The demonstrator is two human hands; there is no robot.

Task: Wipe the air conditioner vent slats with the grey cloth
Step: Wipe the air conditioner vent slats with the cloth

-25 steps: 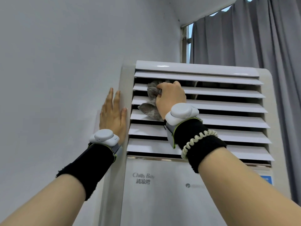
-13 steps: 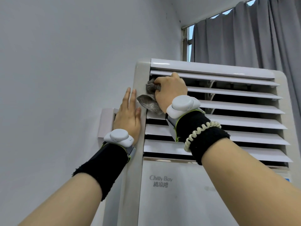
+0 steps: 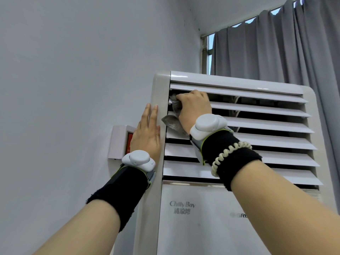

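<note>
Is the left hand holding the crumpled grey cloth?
No, the right hand grips the crumpled grey cloth, while the left hand rests flat on the white air conditioner casing.

Pale wall, grey curtain (drawn); window

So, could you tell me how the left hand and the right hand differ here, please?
The left hand lies flat, fingers straight, against the side edge of the air conditioner; the right hand curls round the grey cloth at the upper slats. The left hand holds nothing. Both wear black wristbands.
</note>
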